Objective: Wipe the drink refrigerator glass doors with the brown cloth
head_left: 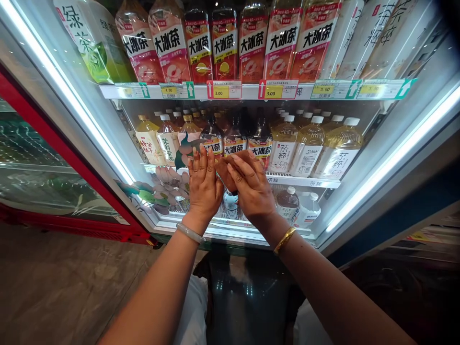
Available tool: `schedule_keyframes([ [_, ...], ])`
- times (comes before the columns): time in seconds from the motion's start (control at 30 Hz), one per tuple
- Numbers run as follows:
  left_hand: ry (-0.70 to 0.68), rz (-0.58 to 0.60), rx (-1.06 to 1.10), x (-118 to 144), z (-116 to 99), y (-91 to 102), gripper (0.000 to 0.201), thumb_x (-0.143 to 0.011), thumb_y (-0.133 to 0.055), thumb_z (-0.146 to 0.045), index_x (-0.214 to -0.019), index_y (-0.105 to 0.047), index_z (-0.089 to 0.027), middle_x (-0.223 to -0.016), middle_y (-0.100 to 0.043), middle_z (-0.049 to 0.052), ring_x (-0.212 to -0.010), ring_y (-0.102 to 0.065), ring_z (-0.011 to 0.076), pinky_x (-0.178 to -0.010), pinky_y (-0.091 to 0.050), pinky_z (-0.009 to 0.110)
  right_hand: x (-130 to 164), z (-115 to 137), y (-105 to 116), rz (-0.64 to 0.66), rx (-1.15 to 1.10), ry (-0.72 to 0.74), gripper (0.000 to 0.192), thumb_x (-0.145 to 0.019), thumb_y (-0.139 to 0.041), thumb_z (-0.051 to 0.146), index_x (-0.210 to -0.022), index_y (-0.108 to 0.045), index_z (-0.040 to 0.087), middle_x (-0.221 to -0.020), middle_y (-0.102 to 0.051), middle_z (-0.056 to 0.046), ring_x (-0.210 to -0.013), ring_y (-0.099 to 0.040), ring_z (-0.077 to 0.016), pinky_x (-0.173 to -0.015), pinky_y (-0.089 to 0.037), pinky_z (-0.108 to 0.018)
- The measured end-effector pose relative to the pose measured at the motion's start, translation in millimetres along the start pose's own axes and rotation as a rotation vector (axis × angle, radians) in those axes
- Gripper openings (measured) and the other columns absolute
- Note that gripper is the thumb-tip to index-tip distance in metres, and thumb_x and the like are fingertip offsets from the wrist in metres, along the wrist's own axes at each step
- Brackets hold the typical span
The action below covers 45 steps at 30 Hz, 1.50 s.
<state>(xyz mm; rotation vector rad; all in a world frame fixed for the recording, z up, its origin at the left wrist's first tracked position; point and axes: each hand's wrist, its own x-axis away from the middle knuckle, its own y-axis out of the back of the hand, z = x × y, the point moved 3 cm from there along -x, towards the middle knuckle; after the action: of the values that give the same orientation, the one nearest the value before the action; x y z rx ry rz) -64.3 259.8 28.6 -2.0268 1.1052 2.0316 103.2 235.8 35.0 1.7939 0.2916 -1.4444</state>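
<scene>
My left hand (205,186) is raised in front of a lit drinks fridge, palm forward, fingers stretched out and thumb apart. Beside it, my right hand (252,186) leans inward, its fingers extended and slightly bent. Between the hands and partly behind my right fingers shows a flat brown patch (227,176); I cannot tell whether it is a decal, a reflection or a separate thing. Flower decals (170,184) seem to lie on the door glass near my left hand. Whether my palms touch the glass is unclear. Behind them stand dark iced tea bottles (235,141).
Large tea bottles (249,45) line the upper shelf above a price-tag strip (219,91). Clear tea bottles (307,146) stand at middle right, smaller ones (287,203) below. A red-framed cooler (72,158) adjoins on the left, over the floor (72,282).
</scene>
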Motion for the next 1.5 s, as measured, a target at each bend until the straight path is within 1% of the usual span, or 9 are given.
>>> schedule_keyframes([
  [0.23,0.042,-0.086,0.010,-6.9,-1.8,0.2,0.069,-0.109,-0.038,-0.029,-0.170,-0.005,-0.031,-0.178,-0.010,0.006,-0.165,-0.008,0.0219,-0.136,-0.007,0.050,-7.3,9.2,-16.1,0.042,0.036,0.087,0.056,-0.101,-0.045,0.011,-0.156,-0.049,0.021,-0.166,-0.046,-0.002,-0.166,-0.003,-0.0241,-0.137,-0.024,-0.052],
  [0.4,0.013,-0.056,-0.009,-2.5,-0.9,-0.3,0.072,-0.108,-0.040,-0.026,-0.170,-0.002,-0.029,-0.178,-0.007,0.007,-0.165,-0.005,0.0245,-0.135,-0.010,0.054,7.2,-1.2,-9.3,0.055,0.072,0.188,0.060,-0.099,-0.051,0.011,-0.157,-0.046,0.024,-0.162,-0.052,-0.003,-0.165,-0.014,-0.0255,-0.135,-0.027,-0.056],
  [0.63,-0.016,-0.052,0.012,0.4,2.5,4.8,0.065,-0.109,-0.031,-0.033,-0.170,-0.009,-0.026,-0.178,-0.011,0.008,-0.165,-0.008,0.0231,-0.136,-0.009,0.050,-19.9,2.9,-14.5,-0.144,0.062,0.068,0.062,-0.097,-0.056,0.023,-0.158,-0.044,0.028,-0.162,-0.050,-0.004,-0.165,-0.018,-0.0282,-0.136,-0.017,-0.060],
  [0.77,-0.018,-0.041,0.074,0.6,5.4,7.3,0.062,-0.111,-0.022,-0.039,-0.170,-0.012,-0.025,-0.177,-0.016,0.007,-0.165,-0.013,0.0214,-0.136,-0.007,0.046,-11.5,14.7,-29.7,-0.116,0.096,0.083,0.062,-0.096,-0.058,0.023,-0.157,-0.047,0.021,-0.160,-0.054,-0.005,-0.166,-0.009,-0.0276,-0.137,-0.015,-0.054],
  [0.93,0.015,-0.049,0.051,1.5,8.5,8.4,0.063,-0.110,-0.028,-0.041,-0.169,-0.014,-0.026,-0.177,-0.016,0.007,-0.165,-0.012,0.0225,-0.136,-0.007,0.047,12.3,13.9,-30.8,-0.130,0.130,0.063,0.058,-0.096,-0.058,0.013,-0.152,-0.052,0.027,-0.151,-0.063,-0.002,-0.163,-0.024,-0.0246,-0.137,-0.014,-0.055],
  [1.07,0.016,-0.048,0.041,1.6,10.7,7.6,0.063,-0.110,-0.027,-0.042,-0.170,-0.013,-0.025,-0.177,-0.013,0.008,-0.165,-0.009,0.0225,-0.136,-0.007,0.049,-2.2,18.4,-30.7,-0.180,0.059,-0.024,0.055,-0.097,-0.056,0.015,-0.151,-0.055,0.026,-0.155,-0.059,-0.005,-0.163,-0.025,-0.0267,-0.136,-0.018,-0.058],
  [1.2,0.045,-0.096,0.055,2.5,16.7,8.5,0.064,-0.111,-0.023,-0.045,-0.170,-0.012,-0.025,-0.177,-0.017,0.008,-0.165,-0.011,0.0191,-0.136,-0.008,0.045,-18.8,32.1,-46.5,-0.204,0.087,-0.072,0.054,-0.099,-0.057,0.019,-0.152,-0.053,0.027,-0.156,-0.058,-0.004,-0.165,-0.016,-0.0249,-0.138,-0.008,-0.055],
  [1.33,0.088,-0.088,0.050,5.5,21.2,8.0,0.065,-0.110,-0.024,-0.047,-0.170,-0.012,-0.024,-0.177,-0.014,0.008,-0.165,-0.011,0.0204,-0.136,-0.008,0.047,-0.9,37.0,-60.4,-0.133,0.132,-0.062,0.064,-0.097,-0.062,0.019,-0.158,-0.045,0.028,-0.155,-0.059,-0.002,-0.166,-0.013,-0.0220,-0.139,-0.003,-0.050],
  [1.5,0.051,-0.063,0.038,7.3,12.5,4.4,0.067,-0.110,-0.030,-0.046,-0.170,-0.009,-0.025,-0.178,-0.004,0.008,-0.166,-0.004,0.0250,-0.135,-0.006,0.051,21.5,26.6,-45.3,-0.153,0.118,-0.049,0.058,-0.095,-0.062,0.014,-0.150,-0.056,0.028,-0.147,-0.066,-0.002,-0.163,-0.025,-0.0219,-0.138,-0.003,-0.052],
])
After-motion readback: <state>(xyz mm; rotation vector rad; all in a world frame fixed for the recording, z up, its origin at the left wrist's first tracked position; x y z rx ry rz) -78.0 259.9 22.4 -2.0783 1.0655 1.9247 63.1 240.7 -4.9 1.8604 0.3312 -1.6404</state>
